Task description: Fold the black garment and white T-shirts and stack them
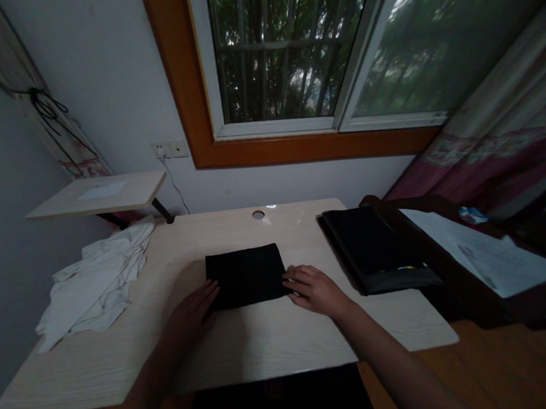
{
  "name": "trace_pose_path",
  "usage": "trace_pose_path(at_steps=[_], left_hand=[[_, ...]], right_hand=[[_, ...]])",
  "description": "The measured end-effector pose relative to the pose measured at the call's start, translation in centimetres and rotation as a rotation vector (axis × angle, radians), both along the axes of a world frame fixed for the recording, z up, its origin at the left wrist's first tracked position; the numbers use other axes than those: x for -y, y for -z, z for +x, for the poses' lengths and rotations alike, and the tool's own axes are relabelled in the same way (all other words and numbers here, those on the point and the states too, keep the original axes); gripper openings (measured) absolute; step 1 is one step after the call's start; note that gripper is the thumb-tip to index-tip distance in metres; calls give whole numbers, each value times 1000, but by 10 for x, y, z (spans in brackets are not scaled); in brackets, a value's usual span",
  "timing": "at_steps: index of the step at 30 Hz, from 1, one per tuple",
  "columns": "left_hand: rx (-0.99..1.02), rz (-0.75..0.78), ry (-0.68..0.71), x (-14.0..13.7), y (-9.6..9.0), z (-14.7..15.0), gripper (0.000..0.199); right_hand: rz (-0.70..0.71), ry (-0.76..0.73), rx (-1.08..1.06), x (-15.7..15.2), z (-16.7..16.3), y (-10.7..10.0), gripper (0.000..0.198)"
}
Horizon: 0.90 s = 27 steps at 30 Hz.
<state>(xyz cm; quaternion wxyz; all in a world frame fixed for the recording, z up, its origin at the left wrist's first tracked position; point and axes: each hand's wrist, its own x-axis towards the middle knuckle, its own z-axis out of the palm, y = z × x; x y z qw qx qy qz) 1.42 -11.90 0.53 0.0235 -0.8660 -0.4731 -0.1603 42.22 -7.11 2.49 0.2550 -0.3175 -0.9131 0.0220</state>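
Note:
A black folded cloth (245, 277) lies flat on the pale wooden table as a neat rectangle. My left hand (193, 308) rests at its lower left edge, fingers stretched out and their tips touching the fabric. At the right edge, my right hand (313, 288) lies with its fingers extended and slightly spread, fingertips on the cloth's border. Neither hand shows a grip around the fabric. The left thumb is hard to make out in the shadow.
Crumpled white cloth (94, 284) lies on the table's left side, beside a small raised shelf (97, 196). Toward the right is a stack of dark folded fabric (370, 241). The table (284, 348) has a round cable hole (258, 215) near the wall.

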Motion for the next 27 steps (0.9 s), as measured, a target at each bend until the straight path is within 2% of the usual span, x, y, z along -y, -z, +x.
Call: trace_pose_path(at_steps=[8,15,22,27], left_hand=[[84,-21,-61,0,0,1,50],[191,-9,-97,-7,-3,-1,43],[439,48,-171,-15,-26,11,35],[637,18,-374,-17,-54,33,28]], right_hand=[[32,21,-9,-2,0,4,28],[2,40,-259,-6,-6,2,27],[-147,132,-563,-3,-23,-25,20],[-229,372,-664,-9,-37,-33,23]])
